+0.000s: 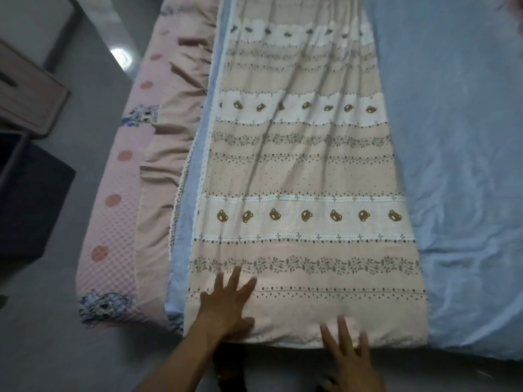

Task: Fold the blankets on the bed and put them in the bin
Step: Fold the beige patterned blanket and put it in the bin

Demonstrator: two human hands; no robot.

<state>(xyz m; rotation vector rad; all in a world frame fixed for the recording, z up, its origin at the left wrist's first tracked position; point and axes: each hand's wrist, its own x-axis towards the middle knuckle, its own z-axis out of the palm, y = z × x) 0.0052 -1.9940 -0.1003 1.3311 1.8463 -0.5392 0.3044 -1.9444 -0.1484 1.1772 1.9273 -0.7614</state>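
on the bed [467,137], a beige blanket [305,171] with bear and leaf bands lies folded into a long strip, running from the near edge away toward the far end. its near end sits at the edge of the bed. left hand [226,304] rests flat on the near left corner of the blanket, fingers [235,278] spread wide and straight, gripping nothing. right hand [348,355] lies at the near edge, fingers straight and apart, tips touching the blanket hem; nothing held. light blue sheet [458,250] covers the bed to the right of the blanket. a pink bed skirt [119,222] with dots hangs along the left side. dark bin [31,199] stands on the grey floor [39,335] left of the bed, well apart from the blanket. a brown cabinet [25,91] sits beyond it.
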